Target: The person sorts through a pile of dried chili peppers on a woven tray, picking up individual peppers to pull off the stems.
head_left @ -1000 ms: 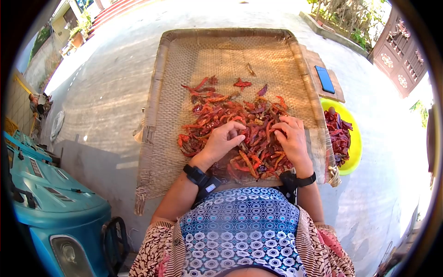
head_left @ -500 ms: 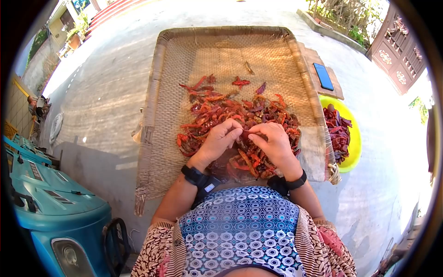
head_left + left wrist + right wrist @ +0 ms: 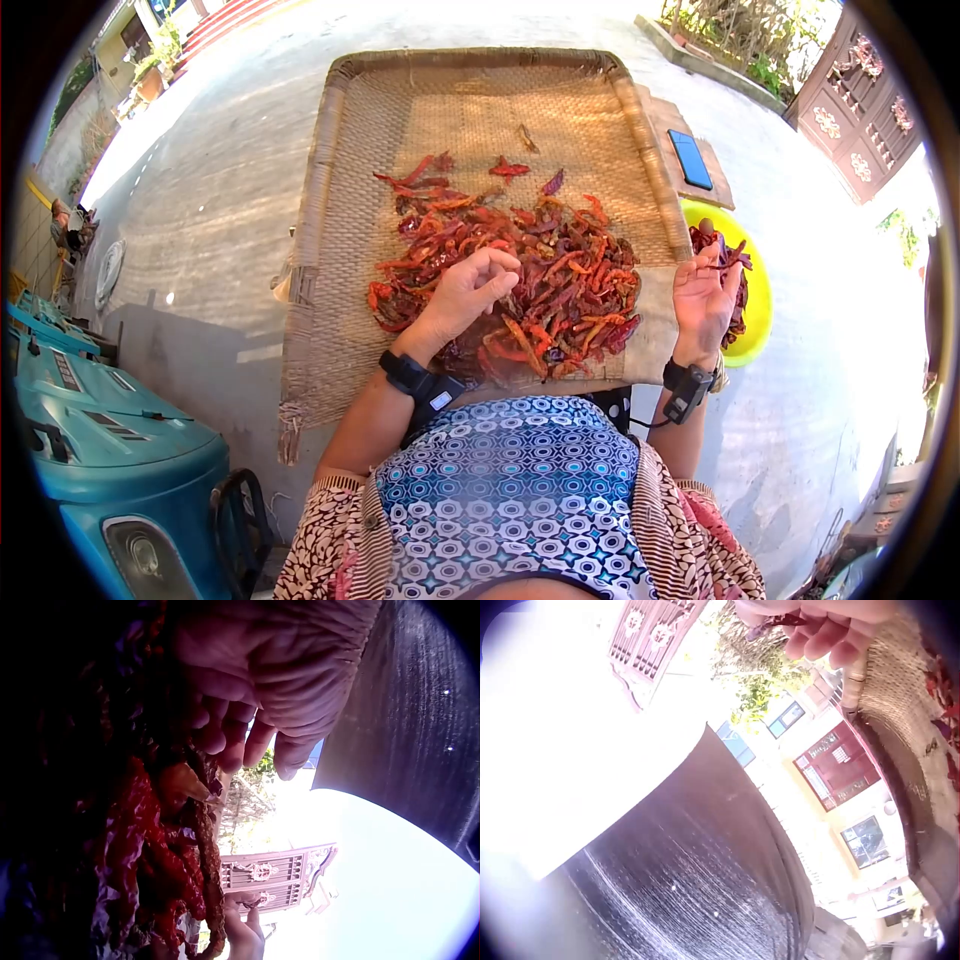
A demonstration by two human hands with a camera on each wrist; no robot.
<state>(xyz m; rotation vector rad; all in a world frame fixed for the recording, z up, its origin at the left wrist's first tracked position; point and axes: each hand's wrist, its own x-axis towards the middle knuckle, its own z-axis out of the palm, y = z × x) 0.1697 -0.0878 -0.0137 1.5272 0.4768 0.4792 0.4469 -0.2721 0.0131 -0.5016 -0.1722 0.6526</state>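
A heap of dried red chili peppers lies on a woven mat tray. Over the heap's near left side is my left hand, its fingers loosely bent and nothing visible between them; the left wrist view shows peppers close beside those fingers. My right hand, palm turned up, is at the tray's right edge beside a yellow basin. It pinches a dark red chili pepper between thumb and fingers. More dark chili peppers fill the basin, partly hidden behind the right hand.
A blue phone lies on a board right of the tray. To the left stands a teal vehicle. A few loose peppers are scattered beyond the heap. Farther off are a brown gate and a planted bed.
Both hands were together over the heap half a second ago. My right hand has since swung right to the basin with a chili pepper, palm turning up. The left hand has stayed over the heap.
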